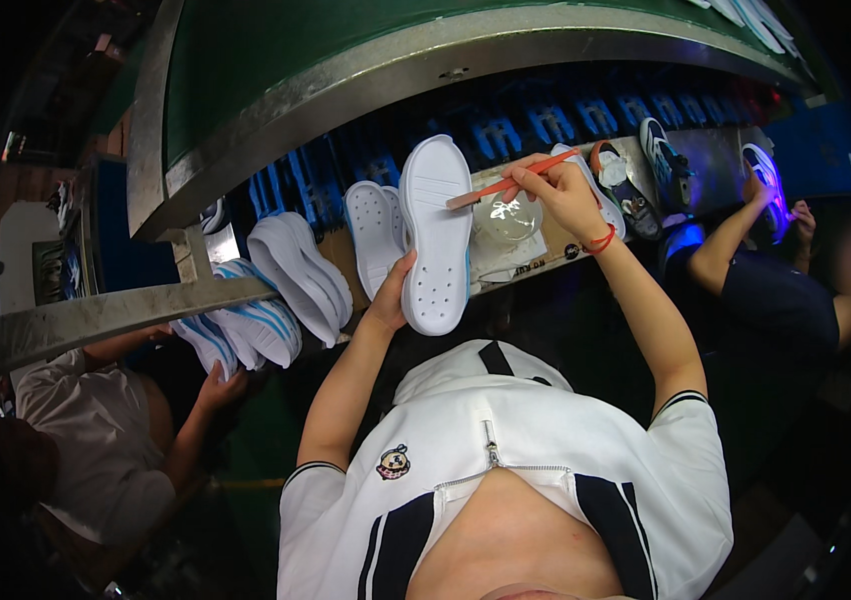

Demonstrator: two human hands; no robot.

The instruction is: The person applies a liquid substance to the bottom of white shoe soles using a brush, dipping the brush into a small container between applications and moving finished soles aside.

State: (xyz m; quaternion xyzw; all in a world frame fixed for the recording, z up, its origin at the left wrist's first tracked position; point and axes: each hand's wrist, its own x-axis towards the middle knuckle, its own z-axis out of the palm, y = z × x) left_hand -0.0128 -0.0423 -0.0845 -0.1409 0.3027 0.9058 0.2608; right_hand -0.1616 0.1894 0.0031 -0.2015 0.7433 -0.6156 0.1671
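My left hand (395, 294) grips a white shoe sole (437, 232) by its edge, its inner face turned up. Small holes dot the near end of that face, and grooves cross it farther up. Between the fingers of my right hand (557, 191) is an orange-handled brush (508, 182). Its bristles rest at or just over the grooved part of the sole; contact is hard to tell. Just right of the sole sits a clear round container (512, 217) on the bench. Another pair of white soles (373, 232) leans behind my left hand.
More white soles (298, 270) stand at left, some blue-striped (257, 311), near a co-worker's hand (219, 386). A metal-edged green shelf (365, 60) arches overhead. Shoes (662, 161) line the bench at right, where another person holds a lit shoe (767, 184). Blue fixtures (497, 135) stand behind.
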